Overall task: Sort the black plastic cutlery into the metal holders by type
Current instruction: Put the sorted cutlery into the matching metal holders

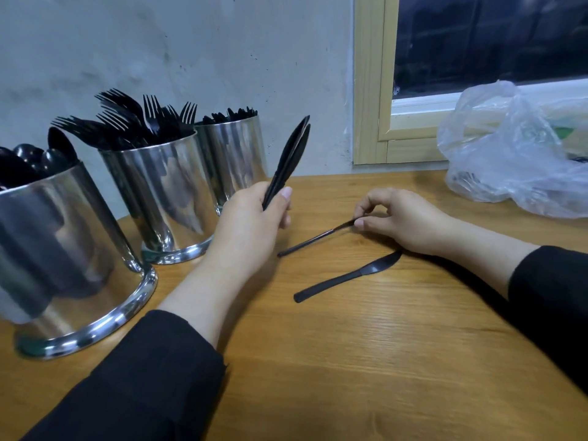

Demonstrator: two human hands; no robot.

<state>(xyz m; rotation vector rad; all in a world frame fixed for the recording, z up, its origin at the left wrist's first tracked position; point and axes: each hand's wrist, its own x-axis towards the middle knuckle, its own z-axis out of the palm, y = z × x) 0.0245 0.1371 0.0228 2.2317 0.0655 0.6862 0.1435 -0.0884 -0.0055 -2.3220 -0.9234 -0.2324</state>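
Note:
My left hand [251,221] grips a bundle of black plastic knives [291,157], blades pointing up, just right of the holders. My right hand [397,218] pinches the blade end of another black knife [313,240] whose handle tip rests on the wooden table [381,361]. A further knife [346,276] lies flat on the table below my right wrist. Three shiny metal holders stand in a row at the left: the near one [63,259] holds spoons, the middle one [159,192] forks, the far one [235,157] knives.
A crumpled clear plastic bag [515,154] with some cutlery inside lies at the table's back right, under a window with a yellow frame [369,90]. A grey wall stands right behind the holders.

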